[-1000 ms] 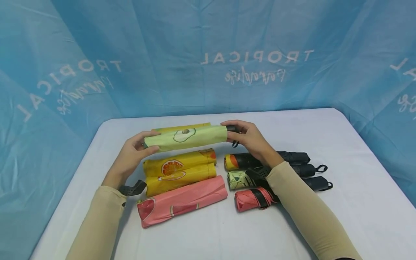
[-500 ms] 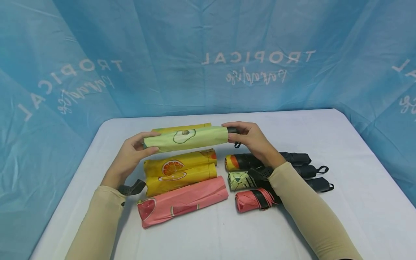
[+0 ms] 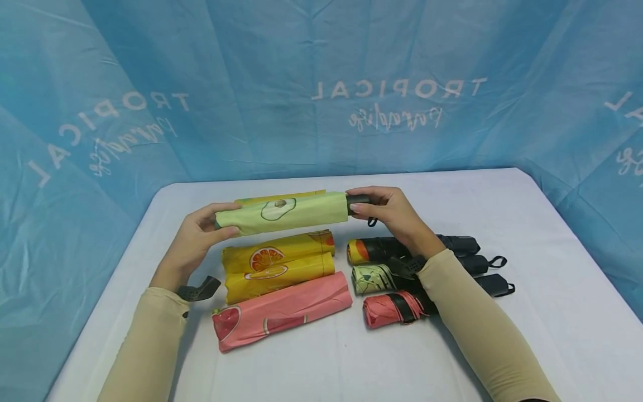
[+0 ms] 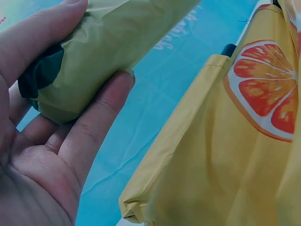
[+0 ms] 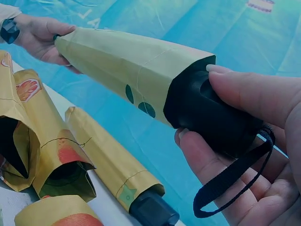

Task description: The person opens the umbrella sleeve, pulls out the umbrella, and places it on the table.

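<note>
A light green umbrella sleeve (image 3: 301,215) with an avocado print is held up over the back of the table. From its right end sticks the black handle of a folding umbrella (image 5: 216,113), with a looped wrist strap (image 5: 235,188); the rest of the umbrella is hidden inside. My left hand (image 3: 198,231) grips the sleeve's far left end, thumb on the near side and fingers curled behind. With thumb and fingers my right hand (image 3: 389,209) pinches the handle. In the right wrist view the sleeve's mouth gapes around the handle.
Behind the sleeve lies a yellow one (image 3: 286,197). In front are yellow orange-print sleeves (image 3: 281,262) and a pink watermelon-print sleeve (image 3: 286,312). To the right, below my right forearm, several rolled umbrellas lie side by side, among them a pink one (image 3: 384,310) and a green one (image 3: 369,279).
The left hand has shifted slightly left with the sleeve. More of the black handle now shows at the sleeve's right end, and the right hand sits a little farther right.
</note>
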